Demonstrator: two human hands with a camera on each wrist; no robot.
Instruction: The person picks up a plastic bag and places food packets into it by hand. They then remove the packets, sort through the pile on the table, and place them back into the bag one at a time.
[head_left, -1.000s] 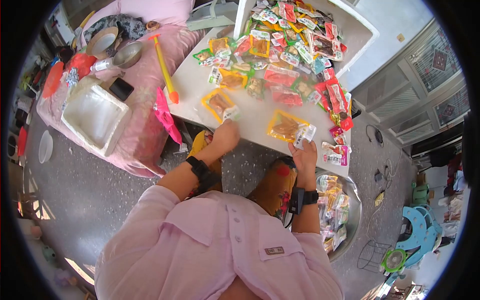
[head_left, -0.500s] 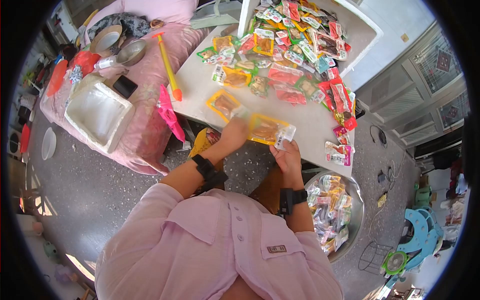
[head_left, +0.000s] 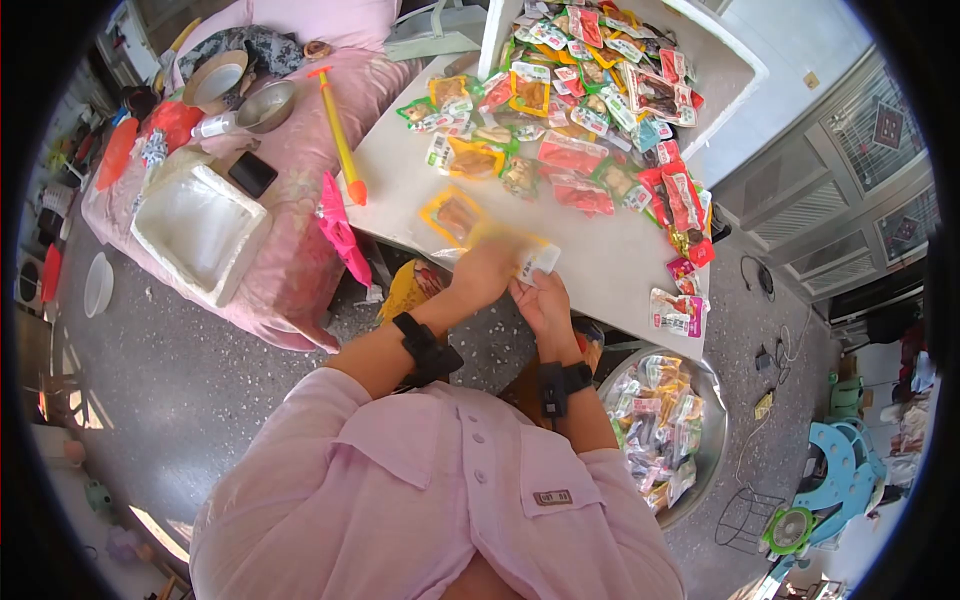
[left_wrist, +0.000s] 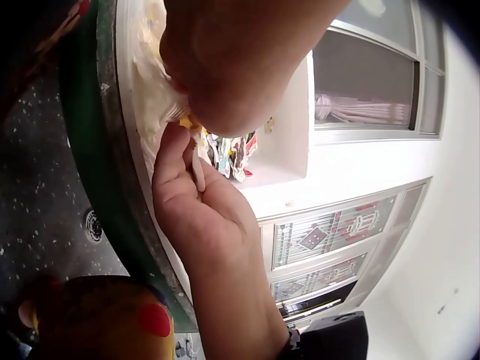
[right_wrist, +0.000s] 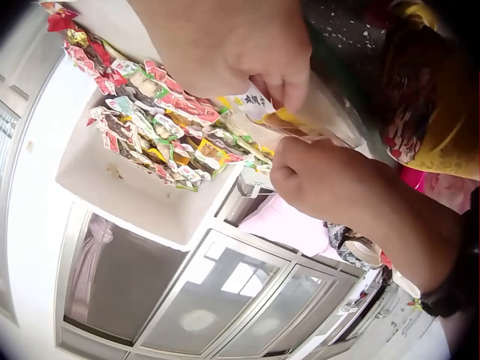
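Head view, left to right: a white foam box and a steel bowl sit on a pink-covered surface. A yellow-and-orange water squirter lies along the edge of the white table, and a yellow snack packet lies flat just beyond the hands. At the table's near edge the left hand and right hand meet on one yellow-bordered packet, which is blurred here. The right wrist view shows the right hand's thumb and fingers pinching its white label end, with the left hand's fingers curled on its other side, gripping it. I judge the packet light, floppy and slick. The flat sealed border looks the surest place to pinch, clear of the soft filling. Farther right a heap of snack packets covers the tabletop, and a steel basin holding more packets stands on the floor.
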